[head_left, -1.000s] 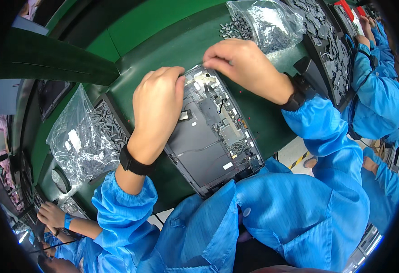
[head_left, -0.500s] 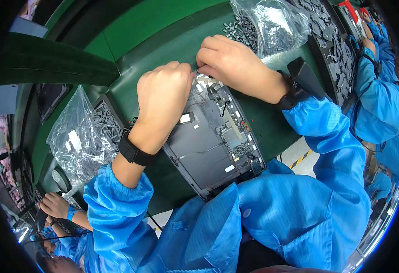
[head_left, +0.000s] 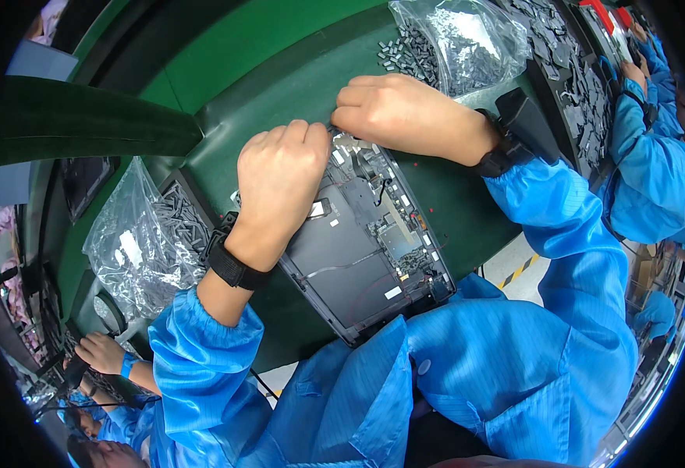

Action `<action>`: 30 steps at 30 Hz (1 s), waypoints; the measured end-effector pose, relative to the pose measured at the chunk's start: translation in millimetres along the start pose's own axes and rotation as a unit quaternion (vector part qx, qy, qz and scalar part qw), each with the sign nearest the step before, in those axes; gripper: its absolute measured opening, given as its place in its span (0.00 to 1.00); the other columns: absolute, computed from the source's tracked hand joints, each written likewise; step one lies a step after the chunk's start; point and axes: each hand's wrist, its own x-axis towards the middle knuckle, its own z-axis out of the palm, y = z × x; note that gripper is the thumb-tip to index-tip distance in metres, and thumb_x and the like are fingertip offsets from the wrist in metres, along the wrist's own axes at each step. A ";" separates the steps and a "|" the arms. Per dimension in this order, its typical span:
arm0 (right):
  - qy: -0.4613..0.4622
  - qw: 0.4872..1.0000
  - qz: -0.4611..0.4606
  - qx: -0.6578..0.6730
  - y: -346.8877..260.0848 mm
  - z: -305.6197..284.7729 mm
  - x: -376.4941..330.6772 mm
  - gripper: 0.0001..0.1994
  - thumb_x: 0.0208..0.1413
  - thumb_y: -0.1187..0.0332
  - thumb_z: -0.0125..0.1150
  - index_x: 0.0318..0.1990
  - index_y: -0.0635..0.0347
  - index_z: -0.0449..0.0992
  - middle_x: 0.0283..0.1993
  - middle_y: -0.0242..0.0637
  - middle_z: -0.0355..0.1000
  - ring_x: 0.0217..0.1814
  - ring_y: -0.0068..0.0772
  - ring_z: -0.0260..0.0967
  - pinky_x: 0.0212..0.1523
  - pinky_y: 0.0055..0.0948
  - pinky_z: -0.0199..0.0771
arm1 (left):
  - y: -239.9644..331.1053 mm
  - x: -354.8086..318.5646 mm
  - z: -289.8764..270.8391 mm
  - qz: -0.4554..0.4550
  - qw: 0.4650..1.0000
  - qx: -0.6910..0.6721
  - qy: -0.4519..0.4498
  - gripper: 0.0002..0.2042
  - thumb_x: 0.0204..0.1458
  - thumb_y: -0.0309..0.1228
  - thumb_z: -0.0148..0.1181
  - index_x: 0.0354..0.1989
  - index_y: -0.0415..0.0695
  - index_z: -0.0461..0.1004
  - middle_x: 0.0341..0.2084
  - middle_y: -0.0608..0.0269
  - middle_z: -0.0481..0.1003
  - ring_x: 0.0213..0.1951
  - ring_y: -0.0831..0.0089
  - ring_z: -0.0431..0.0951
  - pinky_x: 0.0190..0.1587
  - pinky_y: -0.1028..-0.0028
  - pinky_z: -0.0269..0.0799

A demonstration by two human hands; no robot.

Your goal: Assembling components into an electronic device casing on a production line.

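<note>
An opened dark device chassis (head_left: pixel 344 292), flat like a tablet or laptop, lies tilted on the green work surface close to my body. Circuit boards, cables and white labels show inside it. My left hand (head_left: pixel 283 175) is closed over its far left corner, knuckles up. Beside it, my right hand (head_left: pixel 385 113) is closed at the far edge, its fingers curled down near the left hand's. The backs of both hands hide the fingertips, so whatever they pinch cannot be made out. Each wrist wears a black band.
Clear plastic bags of small dark parts lie at the left (head_left: pixel 140 249) and far right (head_left: pixel 475 51). Loose black pieces (head_left: pixel 405 53) spill beside the right one. A dark tray (head_left: pixel 565 86) holds flat parts. A co-worker's hand (head_left: pixel 101 352) is at lower left; others sit at right.
Both hands sit slightly lower in the picture, still at the chassis's far edge. My right hand has turned a little, its fingers curling further down. The chassis has hardly moved.
</note>
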 end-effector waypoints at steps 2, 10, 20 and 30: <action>-0.001 1.000 0.004 -0.025 -2.9 -2.5 1.7 0.05 0.41 0.71 0.61 0.27 0.60 0.72 0.27 0.35 0.65 0.33 0.37 0.68 0.34 0.32 0.74 | -0.2 0.6 0.6 -0.003 1.000 -0.001 0.003 0.05 0.47 0.30 0.63 0.24 0.44 0.75 0.19 0.62 0.72 0.24 0.64 0.75 0.29 0.67 0.71; 0.081 0.995 0.009 -0.052 -13.6 -3.7 -2.2 0.05 0.42 0.70 0.59 0.28 0.59 0.73 0.29 0.33 0.68 0.33 0.35 0.68 0.33 0.33 0.71 | 1.6 -1.0 -8.8 -0.063 0.996 -0.060 -0.019 0.04 0.48 0.28 0.62 0.30 0.43 0.79 0.24 0.61 0.76 0.29 0.61 0.78 0.32 0.65 0.72; -0.098 0.973 -0.013 -0.210 -112.6 -21.4 -44.0 0.16 0.44 0.69 0.56 0.40 0.68 0.79 0.51 0.50 0.75 0.19 0.20 0.64 0.20 0.22 0.63 | 2.8 -2.6 -14.2 -0.095 0.991 -0.093 -0.020 0.04 0.49 0.28 0.61 0.31 0.42 0.80 0.25 0.59 0.78 0.31 0.59 0.78 0.33 0.65 0.72; 0.071 0.977 0.034 -0.200 -62.6 -1.9 -41.3 0.18 0.43 0.69 0.59 0.44 0.58 0.79 0.53 0.36 0.75 0.17 0.18 0.61 0.19 0.21 0.62 | 3.6 -1.2 -15.9 -0.090 0.992 -0.088 -0.027 0.04 0.49 0.28 0.61 0.30 0.42 0.80 0.26 0.60 0.78 0.30 0.60 0.78 0.33 0.65 0.72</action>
